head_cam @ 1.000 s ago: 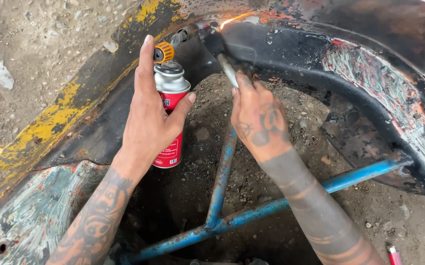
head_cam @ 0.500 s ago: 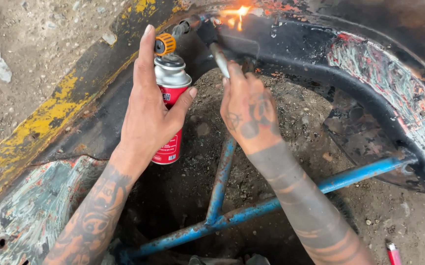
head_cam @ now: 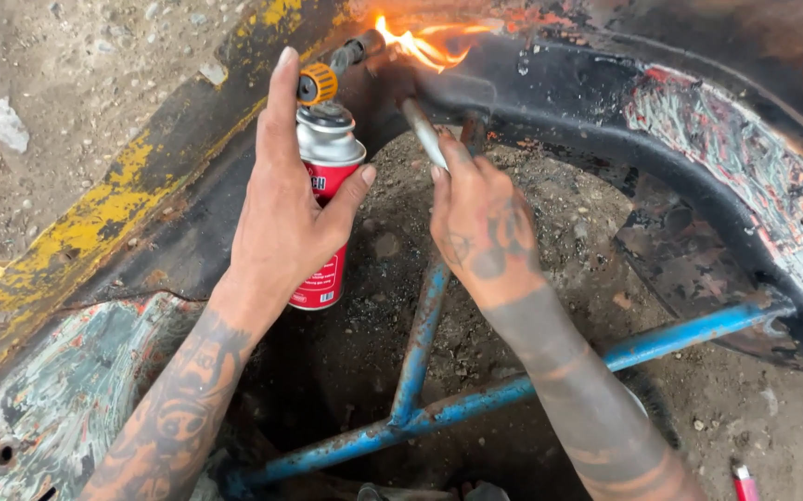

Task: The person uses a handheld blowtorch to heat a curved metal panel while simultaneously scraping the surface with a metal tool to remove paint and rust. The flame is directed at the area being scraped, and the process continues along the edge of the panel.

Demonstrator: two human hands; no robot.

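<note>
**— Where is all this?**

Outdoors, on bare gritty ground (head_cam: 77,74) of dirt and small stones, with a pale lump of rubble far left. Across it curves a big blackened metal rim (head_cam: 605,139), its edge flaking yellow paint on the left and scraped, many-coloured paint on the right. Under the rim, a blue tubular frame (head_cam: 475,399), chipped and rusty, branches near the bottom of the view.

**— What are the hands doing?**

The left hand (head_cam: 281,223) is wrapped around a red and silver gas canister (head_cam: 327,186), held upright, forefinger stretched up past the orange knob of the torch head (head_cam: 327,79). The nozzle angles right and away, so the flame (head_cam: 420,44) licks the far part of the rim rather than the hands. The right hand (head_cam: 485,223) is closed on a thin grey metal rod (head_cam: 423,130), gripped low so the fingers stay back from the heat; its far tip points up toward the flame, just beside the heated spot. Whether the tip touches the rim I cannot tell.

**— Surfaces?**

The rim is sooty and matt where it is heated, with an orange glow at the top. The canister is smooth, its shoulder shiny. The rod is dull and straight.

**— Anything else nearby?**

A small red object (head_cam: 745,482) lies on the ground, near right; too little shows to say what it is.
</note>
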